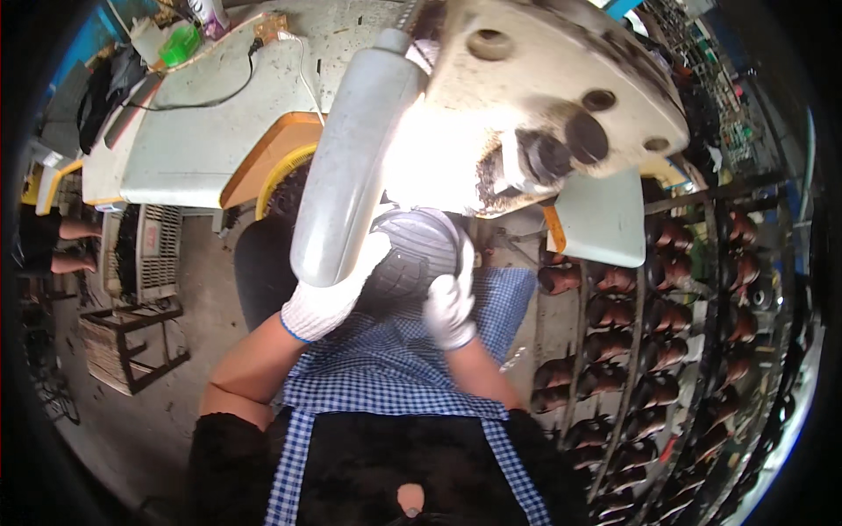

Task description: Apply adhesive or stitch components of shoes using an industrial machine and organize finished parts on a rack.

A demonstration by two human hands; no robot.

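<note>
A dark grey shoe sole (pixel 412 241) with a ridged tread is held in front of me, its tread facing up. Its far end lies at the brightly lit underside of a cream-coloured machine head (pixel 561 79). My left hand (pixel 338 294), in a white knitted glove, is closed on the sole's left side, and a grey lamp hides part of it. On the other side my right hand (pixel 451 307), gloved too, has its fingers curled against the sole's right edge. Glare washes out the spot where sole and machine meet.
The long grey lamp (pixel 351 167) hangs over my left hand. A pale worktable (pixel 193 158) with a cable curves around the left. Racks of brown and black shoes (pixel 605 316) stand close on my right. A yellow basket (pixel 279 171) sits behind the lamp. Another person's legs (pixel 77 245) show far left.
</note>
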